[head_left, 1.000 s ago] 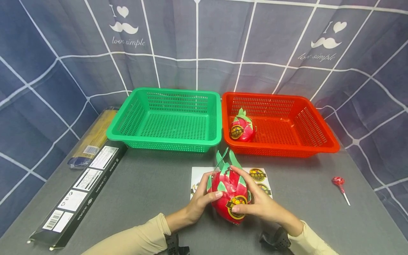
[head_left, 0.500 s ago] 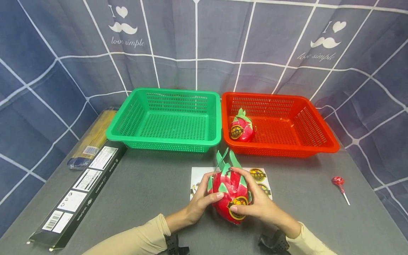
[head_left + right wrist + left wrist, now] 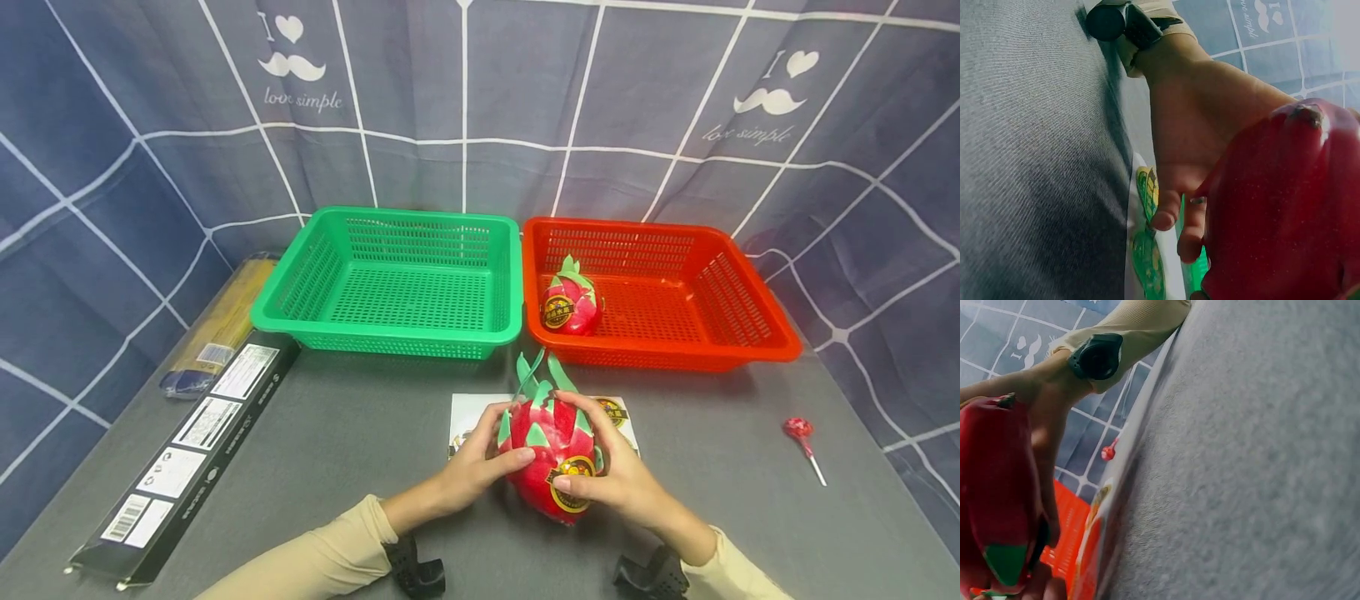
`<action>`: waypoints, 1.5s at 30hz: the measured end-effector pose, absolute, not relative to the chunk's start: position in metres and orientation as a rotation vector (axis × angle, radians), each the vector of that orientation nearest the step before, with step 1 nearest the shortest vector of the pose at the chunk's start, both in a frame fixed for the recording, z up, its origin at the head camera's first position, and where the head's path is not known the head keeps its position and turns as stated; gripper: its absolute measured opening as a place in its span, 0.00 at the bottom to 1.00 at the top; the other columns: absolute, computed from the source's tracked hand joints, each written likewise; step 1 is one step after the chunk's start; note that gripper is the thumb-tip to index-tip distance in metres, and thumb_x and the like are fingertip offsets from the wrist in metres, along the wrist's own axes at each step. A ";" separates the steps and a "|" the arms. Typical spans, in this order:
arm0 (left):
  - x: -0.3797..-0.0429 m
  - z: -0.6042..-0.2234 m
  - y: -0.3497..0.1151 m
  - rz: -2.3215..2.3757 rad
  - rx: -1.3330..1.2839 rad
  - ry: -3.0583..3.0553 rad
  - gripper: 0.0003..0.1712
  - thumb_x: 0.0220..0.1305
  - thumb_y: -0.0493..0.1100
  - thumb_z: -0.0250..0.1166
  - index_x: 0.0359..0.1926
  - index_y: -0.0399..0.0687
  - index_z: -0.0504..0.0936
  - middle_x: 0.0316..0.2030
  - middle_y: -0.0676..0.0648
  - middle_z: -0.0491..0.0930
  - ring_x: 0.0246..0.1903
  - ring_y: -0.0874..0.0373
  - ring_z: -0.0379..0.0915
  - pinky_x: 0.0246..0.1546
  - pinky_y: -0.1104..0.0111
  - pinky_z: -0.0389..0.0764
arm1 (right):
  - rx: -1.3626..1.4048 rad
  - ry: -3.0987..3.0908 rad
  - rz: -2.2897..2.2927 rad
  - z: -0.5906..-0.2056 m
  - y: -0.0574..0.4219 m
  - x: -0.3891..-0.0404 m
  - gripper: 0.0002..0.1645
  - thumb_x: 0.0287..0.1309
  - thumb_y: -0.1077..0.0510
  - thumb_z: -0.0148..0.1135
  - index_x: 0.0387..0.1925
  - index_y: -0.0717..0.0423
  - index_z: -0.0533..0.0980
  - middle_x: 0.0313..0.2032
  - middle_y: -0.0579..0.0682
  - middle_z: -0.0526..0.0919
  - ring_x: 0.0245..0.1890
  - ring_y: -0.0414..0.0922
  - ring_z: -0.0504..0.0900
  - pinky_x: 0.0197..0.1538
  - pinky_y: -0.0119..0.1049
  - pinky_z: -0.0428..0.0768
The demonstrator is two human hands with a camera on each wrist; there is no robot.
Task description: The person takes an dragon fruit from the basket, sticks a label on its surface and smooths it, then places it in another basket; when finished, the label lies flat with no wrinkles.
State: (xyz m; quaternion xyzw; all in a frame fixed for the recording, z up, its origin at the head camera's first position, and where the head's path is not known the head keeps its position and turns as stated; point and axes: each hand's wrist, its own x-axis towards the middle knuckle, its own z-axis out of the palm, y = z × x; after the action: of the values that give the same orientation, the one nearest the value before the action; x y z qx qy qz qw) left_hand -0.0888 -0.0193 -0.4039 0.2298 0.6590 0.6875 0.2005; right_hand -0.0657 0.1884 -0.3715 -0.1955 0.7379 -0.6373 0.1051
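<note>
A red dragon fruit (image 3: 536,493) with green leaf tips is held between both hands at the front middle, leaves toward the baskets. My left hand (image 3: 474,467) grips its left side, thumb across the front. The right hand (image 3: 628,475) grips the other side, its thumb on a round black-and-gold sticker (image 3: 576,468) on the skin. Behind the fruit lies a white sticker sheet (image 3: 467,413), partly hidden by hands and fruit. In the right wrist view, the fruit's blunt end (image 3: 1297,187) fills the right side. The left wrist view shows its dark red flank (image 3: 997,469).
A green basket (image 3: 390,335) and a red basket (image 3: 660,348) stand side by side at the back. Another stickered dragon fruit (image 3: 581,310) sits in the red one. A lollipop (image 3: 801,432) lies right; a long black box (image 3: 217,421) and a yellow packet (image 3: 225,325) lie left.
Both hands and the dragon fruit have shifted slightly to the right. The right hand now covers more of the sticker sheet; the grip looks the same.
</note>
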 end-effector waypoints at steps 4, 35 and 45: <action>-0.089 -0.405 -0.020 1.866 0.695 1.962 0.30 0.60 0.51 0.57 0.59 0.47 0.59 0.51 0.40 0.72 0.44 0.59 0.74 0.44 0.71 0.75 | -0.552 2.142 -1.885 -0.370 0.197 -0.064 0.47 0.45 0.63 0.64 0.65 0.49 0.52 0.56 0.52 0.60 0.50 0.39 0.71 0.41 0.40 0.80; -0.149 -0.372 0.001 1.932 0.671 2.296 0.27 0.63 0.46 0.56 0.63 0.50 0.64 0.58 0.41 0.71 0.57 0.51 0.69 0.55 0.64 0.71 | -0.966 2.231 -1.762 -0.347 0.304 -0.027 0.50 0.39 0.67 0.55 0.66 0.70 0.45 0.64 0.56 0.56 0.58 0.40 0.64 0.41 0.32 0.79; -0.172 -0.364 0.032 1.582 0.540 2.469 0.48 0.56 0.64 0.56 0.70 0.61 0.41 0.70 0.50 0.48 0.65 0.48 0.57 0.61 0.53 0.62 | -1.020 2.275 -1.888 -0.338 0.298 -0.026 0.52 0.33 0.71 0.56 0.64 0.73 0.46 0.64 0.57 0.56 0.60 0.40 0.61 0.41 0.28 0.79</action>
State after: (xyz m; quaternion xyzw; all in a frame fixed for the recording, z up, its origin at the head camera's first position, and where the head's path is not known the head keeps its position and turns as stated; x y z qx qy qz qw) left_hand -0.1724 0.0315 -0.3637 0.1806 0.8254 0.5289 0.0798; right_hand -0.0255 0.2977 -0.3381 -0.3261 0.7274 -0.6037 0.0074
